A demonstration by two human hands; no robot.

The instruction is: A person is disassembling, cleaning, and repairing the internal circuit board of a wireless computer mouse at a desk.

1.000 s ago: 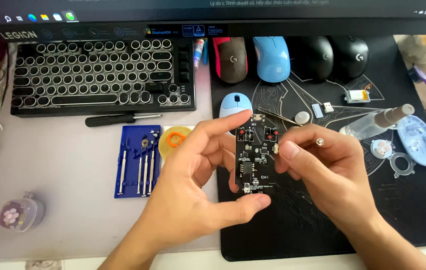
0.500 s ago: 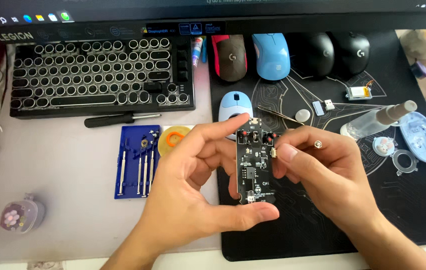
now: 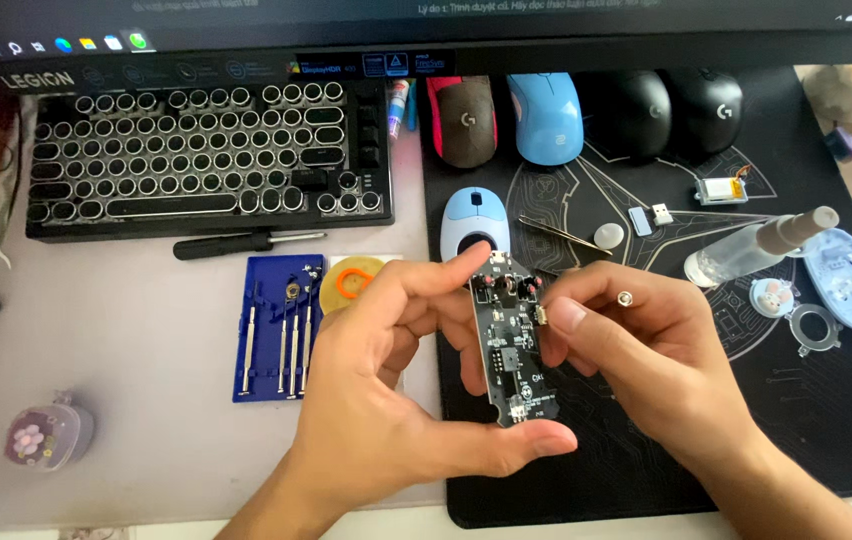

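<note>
Left hand (image 3: 386, 400) has the black circuit board (image 3: 509, 340) pinched end to end: index tip on the top edge, thumb under the bottom edge. Board stands upright, long axis running away from the person, component face toward the camera.

Right hand (image 3: 646, 350) comes in from the board's right side, thumb tip resting on the right edge near a small side part. It also pinches a tiny silver part (image 3: 625, 298) between the fingers, looks like a screw, too small to be sure. So both hands are closed on something; the left carries the board, the right only touches it.

Board hovers over the black desk mat (image 3: 826, 420), near its left edge.

Relative to the board:
- just behind: light blue mouse shell (image 3: 474, 215), tweezers (image 3: 561, 233) to its right
- further back: row of four mice (image 3: 586, 115), red-black, blue, two black
- left: blue screwdriver set (image 3: 276, 340), orange tape roll (image 3: 351, 280), loose black screwdriver (image 3: 241, 243), keyboard (image 3: 206, 160) beyond
- right: clear bottle (image 3: 746, 250), pale blue mouse bottom (image 3: 851, 280), small battery (image 3: 721, 190)
</note>
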